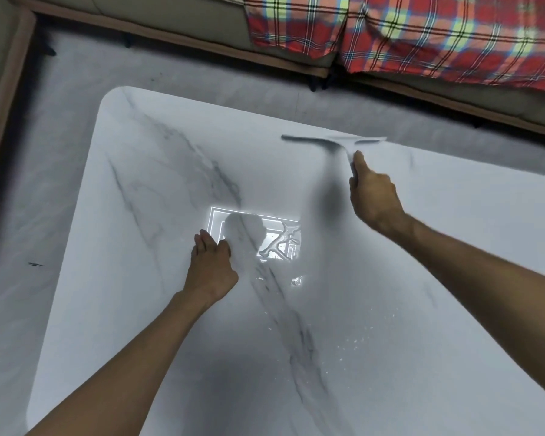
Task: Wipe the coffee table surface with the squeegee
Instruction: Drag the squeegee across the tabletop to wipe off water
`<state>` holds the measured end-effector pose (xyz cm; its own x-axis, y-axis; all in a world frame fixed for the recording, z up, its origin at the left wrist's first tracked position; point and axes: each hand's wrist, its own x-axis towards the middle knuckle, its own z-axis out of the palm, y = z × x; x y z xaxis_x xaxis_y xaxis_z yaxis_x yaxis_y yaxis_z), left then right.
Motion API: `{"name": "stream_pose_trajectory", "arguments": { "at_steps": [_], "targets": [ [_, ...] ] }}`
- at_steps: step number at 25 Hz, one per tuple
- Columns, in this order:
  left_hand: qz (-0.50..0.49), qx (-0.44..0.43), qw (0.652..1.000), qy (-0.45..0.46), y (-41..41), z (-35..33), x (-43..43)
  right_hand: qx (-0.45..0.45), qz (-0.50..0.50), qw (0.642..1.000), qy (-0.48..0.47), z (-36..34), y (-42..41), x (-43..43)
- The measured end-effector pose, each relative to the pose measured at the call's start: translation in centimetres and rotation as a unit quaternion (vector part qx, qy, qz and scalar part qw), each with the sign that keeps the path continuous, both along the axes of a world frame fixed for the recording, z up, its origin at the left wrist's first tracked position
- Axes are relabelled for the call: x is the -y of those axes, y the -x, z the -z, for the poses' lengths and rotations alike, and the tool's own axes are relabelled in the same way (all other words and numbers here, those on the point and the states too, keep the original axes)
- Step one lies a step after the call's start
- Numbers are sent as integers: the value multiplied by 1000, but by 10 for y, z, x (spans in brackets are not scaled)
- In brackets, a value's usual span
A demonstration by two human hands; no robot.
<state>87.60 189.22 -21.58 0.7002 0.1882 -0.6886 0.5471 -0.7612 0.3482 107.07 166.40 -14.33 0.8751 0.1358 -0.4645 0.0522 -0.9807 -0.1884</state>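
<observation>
Both your hands are over the white marble-look coffee table (139, 215). Nearest you, water droplets (356, 341) speckle the top, short of your right wrist. Your left hand (213, 265) lies flat on the surface, fingers straight and together, holding nothing; a bright light reflection (277, 237) sits just right of its fingertips. Your right hand (373, 196) curls its fingers round the squeegee (359, 140) handle, thumb along it. Beyond those fingers the blurred blade lies crosswise near the table's far edge. Farther off, a plaid blanket (422, 33) drapes a sofa (170, 23).
</observation>
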Motion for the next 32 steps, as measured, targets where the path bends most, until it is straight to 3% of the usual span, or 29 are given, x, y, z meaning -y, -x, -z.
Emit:
{"name": "stream_pose_trajectory", "arguments": {
  "at_steps": [3,8,13,18,22,26,28,32],
  "targets": [
    [4,-3,1000,0,0,0,0,-5,-50,999,8,-10,52,28],
    [11,-13,1000,-8,-2,1,1,-97,-71,992,39,-48,119,58],
    [11,-14,1000,-6,-1,5,2,-25,-7,999,-37,-61,55,44],
    [21,-7,1000,-11,3,12,0,-50,158,986,-30,-26,-19,16],
    [21,-10,1000,-14,3,12,1,-47,56,997,33,-16,43,32],
    [25,-15,1000,-12,3,8,0,-116,35,992,19,-35,117,57],
    [30,-11,999,-12,6,7,-1,-112,22,993,8,-48,118,55],
    [22,32,999,-12,16,4,-1,-12,-7,999,-32,-41,43,11]
  ]
}}
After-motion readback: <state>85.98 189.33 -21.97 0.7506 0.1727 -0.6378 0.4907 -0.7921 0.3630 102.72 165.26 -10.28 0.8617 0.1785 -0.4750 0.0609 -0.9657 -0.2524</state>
